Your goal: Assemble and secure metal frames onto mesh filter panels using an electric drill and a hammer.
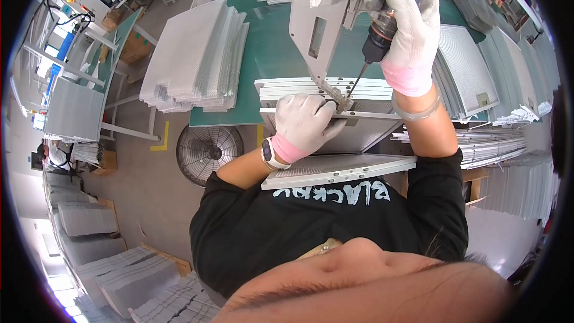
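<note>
My right hand [412, 48], in a white and pink glove, is closed around a black and orange power drill [381, 34]. The drill's long thin bit slants down to a small metal fitting [342, 103] at the edge of a white-framed panel [365, 134]. Beside that fitting my left hand [303, 122], gloved the same way, grips the panel's frame, fingers curled over it and thumb below. Several white frame rails [287, 87] lie stacked just beyond. A grey metal fixture arm [317, 39] reaches down to the fitting. Another framed panel [341, 170] rests against my front.
Flat mesh panels [185, 54] are piled on the green table [263, 48] at left. More panels [469, 66] stand at right, with framed stacks [484, 146] below. A round floor fan [210, 152] is at my left. Panel stacks [131, 281] fill the lower left.
</note>
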A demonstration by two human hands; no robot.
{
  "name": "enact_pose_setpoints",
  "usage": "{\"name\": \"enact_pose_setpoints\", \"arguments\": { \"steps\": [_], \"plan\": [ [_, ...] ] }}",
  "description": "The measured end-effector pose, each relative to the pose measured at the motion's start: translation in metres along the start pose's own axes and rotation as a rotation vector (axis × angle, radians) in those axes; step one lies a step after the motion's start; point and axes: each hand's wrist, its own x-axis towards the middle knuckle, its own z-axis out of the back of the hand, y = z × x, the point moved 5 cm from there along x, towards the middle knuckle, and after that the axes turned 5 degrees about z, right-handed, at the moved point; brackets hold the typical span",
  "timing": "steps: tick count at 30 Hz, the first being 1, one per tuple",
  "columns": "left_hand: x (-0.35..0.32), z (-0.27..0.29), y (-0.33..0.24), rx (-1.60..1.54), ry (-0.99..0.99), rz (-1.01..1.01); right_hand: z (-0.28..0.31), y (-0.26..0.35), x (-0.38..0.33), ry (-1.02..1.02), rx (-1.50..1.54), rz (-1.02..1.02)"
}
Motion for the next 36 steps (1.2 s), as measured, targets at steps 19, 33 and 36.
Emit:
{"name": "enact_pose_setpoints", "arguments": {
  "steps": [19, 33, 36],
  "plan": [
    [-0.001, -0.003, 0.0, -0.049, 0.002, -0.07, 0.002, -0.039, -0.035, 0.301, -0.026, 0.059],
    [-0.005, -0.004, 0.002, -0.045, -0.016, -0.067, 0.006, -0.047, -0.04, 0.278, 0.214, -0.007],
    [-0.006, -0.004, 0.003, -0.043, -0.013, -0.069, 0.004, -0.045, -0.04, 0.269, 0.195, 0.009]
  ]
}}
